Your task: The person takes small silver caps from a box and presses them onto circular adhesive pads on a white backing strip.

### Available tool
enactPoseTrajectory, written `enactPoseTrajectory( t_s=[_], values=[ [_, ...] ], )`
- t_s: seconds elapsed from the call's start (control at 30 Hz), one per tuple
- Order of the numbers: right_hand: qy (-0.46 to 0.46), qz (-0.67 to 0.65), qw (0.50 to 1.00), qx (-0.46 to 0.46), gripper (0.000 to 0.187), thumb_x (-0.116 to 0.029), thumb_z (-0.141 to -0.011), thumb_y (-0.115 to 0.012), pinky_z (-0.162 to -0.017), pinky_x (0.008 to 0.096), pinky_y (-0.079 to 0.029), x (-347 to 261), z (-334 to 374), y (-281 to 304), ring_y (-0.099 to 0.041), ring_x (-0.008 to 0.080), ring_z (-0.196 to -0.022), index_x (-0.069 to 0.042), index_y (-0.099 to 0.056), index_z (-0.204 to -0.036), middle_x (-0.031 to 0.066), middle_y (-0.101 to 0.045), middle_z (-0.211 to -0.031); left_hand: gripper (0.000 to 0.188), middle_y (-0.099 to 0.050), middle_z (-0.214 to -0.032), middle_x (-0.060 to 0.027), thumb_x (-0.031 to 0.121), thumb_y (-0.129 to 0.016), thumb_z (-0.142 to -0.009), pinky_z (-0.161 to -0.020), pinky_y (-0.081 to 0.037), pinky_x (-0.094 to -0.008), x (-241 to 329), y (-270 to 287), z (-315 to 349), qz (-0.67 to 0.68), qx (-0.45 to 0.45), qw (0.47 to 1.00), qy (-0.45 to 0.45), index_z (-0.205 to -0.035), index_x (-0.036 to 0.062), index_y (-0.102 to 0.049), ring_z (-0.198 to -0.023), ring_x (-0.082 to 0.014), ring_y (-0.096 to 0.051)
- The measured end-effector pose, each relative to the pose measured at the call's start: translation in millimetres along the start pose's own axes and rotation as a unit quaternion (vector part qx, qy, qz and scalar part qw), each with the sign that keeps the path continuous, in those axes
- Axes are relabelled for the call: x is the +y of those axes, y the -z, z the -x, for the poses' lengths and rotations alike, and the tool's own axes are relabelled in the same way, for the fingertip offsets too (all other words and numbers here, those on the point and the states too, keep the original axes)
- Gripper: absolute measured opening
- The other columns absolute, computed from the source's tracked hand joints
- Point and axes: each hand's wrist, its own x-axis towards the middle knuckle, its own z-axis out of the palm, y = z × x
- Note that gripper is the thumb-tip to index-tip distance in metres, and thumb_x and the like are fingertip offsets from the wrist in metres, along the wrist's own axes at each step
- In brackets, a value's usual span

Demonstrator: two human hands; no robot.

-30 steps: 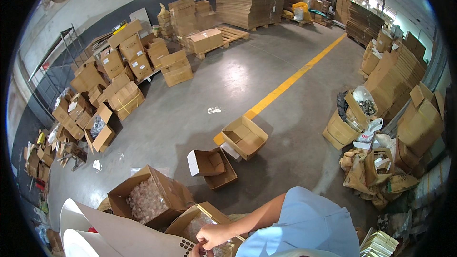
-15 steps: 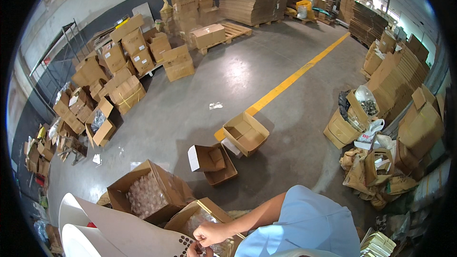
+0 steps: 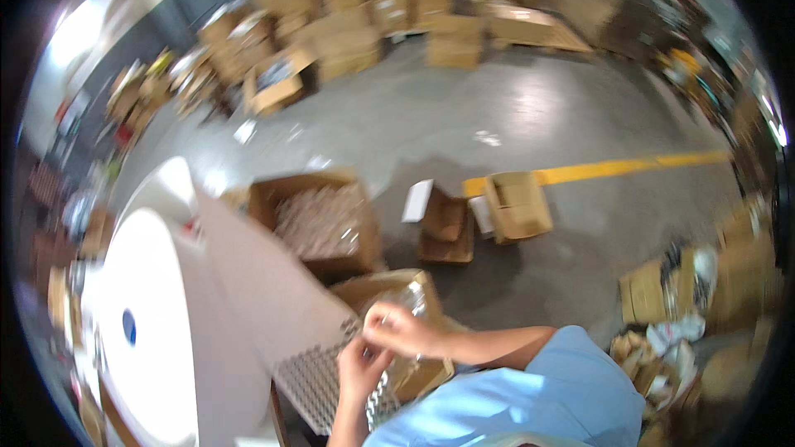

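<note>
Both of my hands meet over the edge of a grey panel (image 3: 308,382) patterned with rows of dark round spots or holes. My left hand (image 3: 361,367) has its fingers bent and closed near the panel's right edge. Just above and touching it, my right hand (image 3: 401,329) is closed in a pinch. Whatever lies between the fingertips is too small and blurred to name. Beneath my right hand stands an open cardboard box (image 3: 430,290) with clear plastic-looking pieces in it. A wide white sheet (image 3: 257,273) slopes down to the panel's far edge.
Large white rolls (image 3: 137,281) stand at the left. Beyond the panel is a carton (image 3: 364,228) full of small clear items. Two open boxes (image 3: 520,207) (image 3: 447,236) sit on the floor by a yellow line (image 3: 604,171). Stacked cartons (image 3: 331,50) line the far wall.
The view has swung left and down, so more of the rolls, panel and my left hand show. My hands remain together, both fingers still closed.
</note>
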Motion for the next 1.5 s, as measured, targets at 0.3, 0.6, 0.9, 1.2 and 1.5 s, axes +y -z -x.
enactPoseTrajectory(
  t_s=[0.3, 0.6, 0.9, 1.2, 1.5],
  values=[
    [0.047, -0.067, 0.993, -0.081, 0.063, -0.05, -0.097, -0.022, -0.089, 0.0349, -0.036, -9, 2, -23, -0.046, 0.0209, -0.102, 0.004, -0.054, -0.107, 0.0128, -0.046, -0.115, 0.026, -0.063, -0.089, -0.0058, 0.002, -0.065, -0.069, -0.07, -0.047, -0.0277, 2, 7, -9, 0.156, -0.052, 0.986, 0.025, -0.095, -0.0009, -0.062, -0.08, -0.0122, -0.057],
    [0.138, -0.049, 0.987, -0.07, 0.078, -0.06, -0.094, -0.013, -0.105, 0.0413, -0.025, -13, 5, -35, -0.046, 0.0273, -0.117, 0.006, -0.053, -0.106, 0.0203, -0.055, -0.115, 0.029, -0.064, -0.092, -0.0114, -0.001, -0.065, -0.065, -0.073, -0.049, -0.0307, 10, 8, -11, 0.202, -0.013, 0.979, -0.031, -0.094, -0.0009, -0.063, -0.086, -0.0202, -0.062],
    [0.16, 0.064, 0.982, -0.075, 0.078, -0.063, -0.093, -0.015, -0.112, 0.0418, -0.012, -8, 8, -27, -0.05, 0.0212, -0.113, 0.004, -0.052, -0.111, 0.0133, -0.059, -0.112, 0.023, -0.058, -0.078, -0.0039, -0.002, -0.064, -0.067, -0.066, -0.045, -0.0278, 6, 14, -10, 0.217, -0.034, 0.975, -0.033, -0.089, 0.0018, -0.061, -0.073, -0.0122, -0.055],
    [0.1, 0.003, 0.993, -0.064, 0.081, -0.065, -0.091, -0.013, -0.112, 0.043, -0.01, -13, 12, -34, -0.043, 0.0254, -0.125, 0.004, -0.048, -0.117, 0.0212, -0.05, -0.128, 0.026, -0.063, -0.083, -0.0073, -0.001, -0.063, -0.069, -0.071, -0.047, -0.0299, 11, 12, -6, 0.214, -0.051, 0.975, -0.025, -0.095, -0.0022, -0.061, -0.081, -0.0127, -0.059],
    [0.146, 0.34, 0.919, -0.137, 0.092, -0.071, -0.086, -0.005, -0.111, 0.0461, -0.007, -28, 5, -33, -0.012, 0.0365, -0.14, -0.003, -0.033, -0.14, 0.0166, -0.034, -0.144, 0.034, -0.066, -0.09, -0.0102, -0.001, -0.063, -0.071, -0.075, -0.048, -0.0304, 8, 9, -2, 0.231, -0.069, 0.97, 0.001, -0.105, -0.0028, -0.059, -0.085, -0.0151, -0.06]
  ],
)
